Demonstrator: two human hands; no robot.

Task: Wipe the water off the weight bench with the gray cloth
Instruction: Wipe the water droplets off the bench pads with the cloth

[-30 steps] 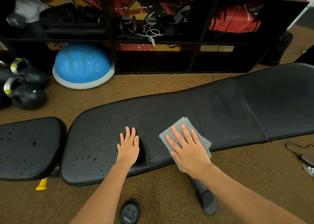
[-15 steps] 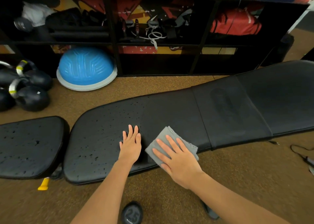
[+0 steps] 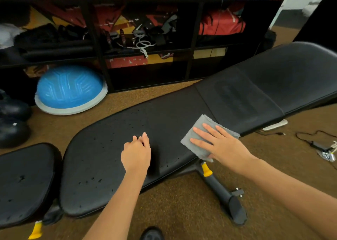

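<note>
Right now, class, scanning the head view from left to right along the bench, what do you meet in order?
Seat pad → droplet-speckled back pad → left hand → gray cloth → right hand → dry upper pad.

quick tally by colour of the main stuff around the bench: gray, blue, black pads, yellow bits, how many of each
gray: 1, the cloth under the right hand
blue: 1, the balance dome
black: 2, the long bench pad and the seat pad
yellow: 2, the handle tip and the second tip
total: 6
</note>
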